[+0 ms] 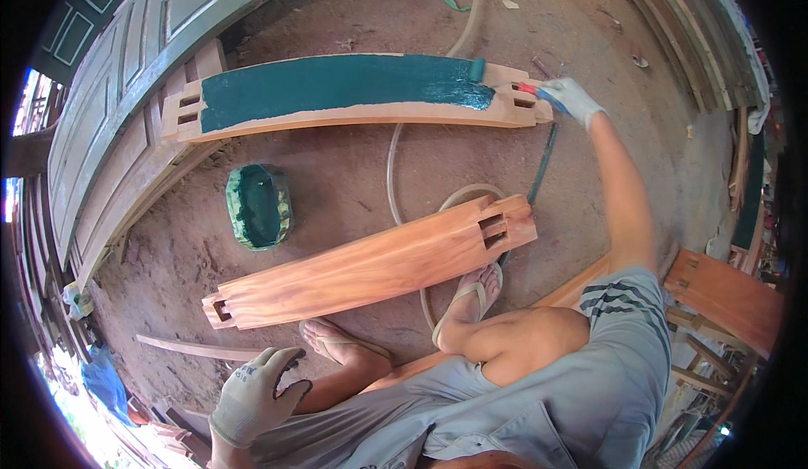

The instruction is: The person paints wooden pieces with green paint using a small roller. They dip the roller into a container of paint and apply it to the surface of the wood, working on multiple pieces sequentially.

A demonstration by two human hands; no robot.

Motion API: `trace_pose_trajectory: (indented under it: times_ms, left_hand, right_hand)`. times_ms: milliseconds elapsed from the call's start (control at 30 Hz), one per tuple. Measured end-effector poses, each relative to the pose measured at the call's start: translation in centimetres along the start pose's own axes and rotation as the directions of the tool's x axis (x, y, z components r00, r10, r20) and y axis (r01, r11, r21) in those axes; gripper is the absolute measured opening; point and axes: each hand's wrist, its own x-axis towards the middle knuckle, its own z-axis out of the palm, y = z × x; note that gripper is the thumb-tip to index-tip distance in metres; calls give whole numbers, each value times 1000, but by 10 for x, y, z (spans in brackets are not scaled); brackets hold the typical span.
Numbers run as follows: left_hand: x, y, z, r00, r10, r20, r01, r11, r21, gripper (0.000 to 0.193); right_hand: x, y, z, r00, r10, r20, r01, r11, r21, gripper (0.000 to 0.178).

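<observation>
Paint roller, right hand gripping it, upper centre on teal-coated plank; dirt floor; I note left hand empty, half-curled.

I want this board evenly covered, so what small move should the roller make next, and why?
Probably pull the roller down toward the board's near edge. The right hand holds it at the top right end of the green paint, and a bare wood strip runs along the near edge, with bare wood past the roller.
</observation>
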Motion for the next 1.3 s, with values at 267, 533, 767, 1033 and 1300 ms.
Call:
trace_pose_trajectory:
  times_ms: [267, 533, 767, 1033, 1300]
  left_hand:
    - [4, 6, -3, 1000, 15, 18, -16, 999, 36, 49]
    - [8, 19, -1, 999, 25, 32, -26, 998, 57, 48]
    - [4, 14, 2, 1000, 31, -3, -31, 998, 59, 49]
    - [12, 22, 1, 998, 51, 34, -54, 995, 87, 50]
    - [6, 31, 4, 999, 51, 8, -51, 994, 95, 49]
  right_hand:
    - [-71, 26, -17, 993, 114, -38, -112, 991, 70, 48]
    - [-11, -7, 17, 992, 63, -108, -29, 957, 289, 46]
    - [-70, 82, -4, 935, 354, 5, -337, 886, 319, 45]
    - [-65, -10, 27, 996, -66, -68, 76, 985, 158, 61]
    - [-39, 7, 27, 999, -12, -33, 15, 995, 97, 48]
